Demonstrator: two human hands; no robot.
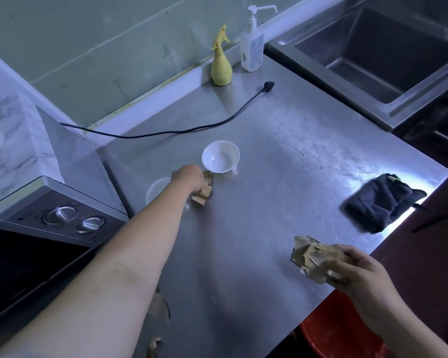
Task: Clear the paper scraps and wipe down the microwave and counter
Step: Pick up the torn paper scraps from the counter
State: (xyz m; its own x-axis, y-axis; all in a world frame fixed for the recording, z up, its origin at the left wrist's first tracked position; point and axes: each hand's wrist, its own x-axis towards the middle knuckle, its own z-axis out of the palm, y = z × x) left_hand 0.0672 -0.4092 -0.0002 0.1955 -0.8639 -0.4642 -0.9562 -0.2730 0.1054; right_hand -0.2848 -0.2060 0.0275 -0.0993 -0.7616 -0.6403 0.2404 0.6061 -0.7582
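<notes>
My left hand [188,178] reaches across the steel counter [282,182] and grips a brown paper scrap [204,191] just in front of a white bowl [220,156]. My right hand [357,267] holds a crumpled wad of brown paper [313,257] above the counter's near right edge. Two more brown scraps [161,308] [153,346] lie on the counter beside my left forearm. The microwave [44,228] stands at the left, its door dark and two knobs on top. A dark folded cloth [380,201] lies at the counter's right edge.
A second white bowl [157,189] is partly hidden behind my left wrist. A black power cord [192,127] runs along the back. A yellow spray bottle [221,63] and a white pump bottle [252,45] stand by the wall. The sink [373,52] lies far right; a red bin [339,334] sits below.
</notes>
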